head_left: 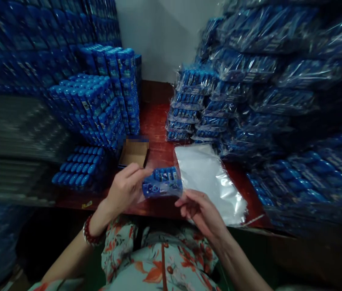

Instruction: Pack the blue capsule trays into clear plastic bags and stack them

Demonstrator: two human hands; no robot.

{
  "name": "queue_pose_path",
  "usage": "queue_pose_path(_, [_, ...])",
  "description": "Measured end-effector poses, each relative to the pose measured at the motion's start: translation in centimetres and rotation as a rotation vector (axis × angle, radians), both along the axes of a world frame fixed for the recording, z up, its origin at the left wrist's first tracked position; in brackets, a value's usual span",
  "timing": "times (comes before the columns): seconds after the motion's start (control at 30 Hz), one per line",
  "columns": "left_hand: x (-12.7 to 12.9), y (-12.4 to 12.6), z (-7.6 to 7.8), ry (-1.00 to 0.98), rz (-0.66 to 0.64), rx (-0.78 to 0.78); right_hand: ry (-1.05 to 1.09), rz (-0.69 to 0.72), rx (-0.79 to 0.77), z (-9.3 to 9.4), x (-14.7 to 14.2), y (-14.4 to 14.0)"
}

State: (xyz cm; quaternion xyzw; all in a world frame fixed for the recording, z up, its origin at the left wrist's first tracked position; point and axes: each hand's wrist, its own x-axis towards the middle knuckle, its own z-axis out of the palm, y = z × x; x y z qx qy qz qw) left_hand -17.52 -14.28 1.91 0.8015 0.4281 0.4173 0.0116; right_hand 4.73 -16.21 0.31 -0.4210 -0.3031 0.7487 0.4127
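Note:
Both of my hands hold one clear plastic bag filled with small blue packets just above the near edge of the red table. My left hand pinches the bag's left end between thumb and fingers. My right hand grips its right end from below. A bead bracelet sits on my left wrist.
A stack of empty clear bags lies right of my hands. A small open cardboard box stands behind them. Stacked blue packets rise at left, and piles of filled bags crowd the right side.

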Motion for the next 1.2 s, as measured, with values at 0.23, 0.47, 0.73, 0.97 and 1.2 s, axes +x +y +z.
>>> queue_pose_path(0.23, [-0.9, 5.4, 2.9, -0.309, -0.019, -0.329, 0.195, -0.278, -0.264, 2.3, -1.1, 4.5])
queue_pose_path(0.47, [-0.8, 3.4, -3.5, -0.957, 0.055, -0.730, 0.197, -0.354, -0.265, 2.2, -1.2, 3.9])
queue_pose_path(0.73, [-1.2, 3.8, -0.1, -1.010, 0.097, -0.543, 0.283, -0.294, -0.037, 1.0, -1.8, 4.8])
queue_pose_path(0.97, [0.2, 5.1, -1.4, -1.115, 0.042, -0.541, 0.277, -0.312, 0.071, 0.2, -1.3, 5.7])
queue_pose_path(1.2, [2.1, 5.9, -1.1, -1.313, 0.011, -0.540, -0.483, -0.183, 1.150, 4.2, -2.1, 5.6])
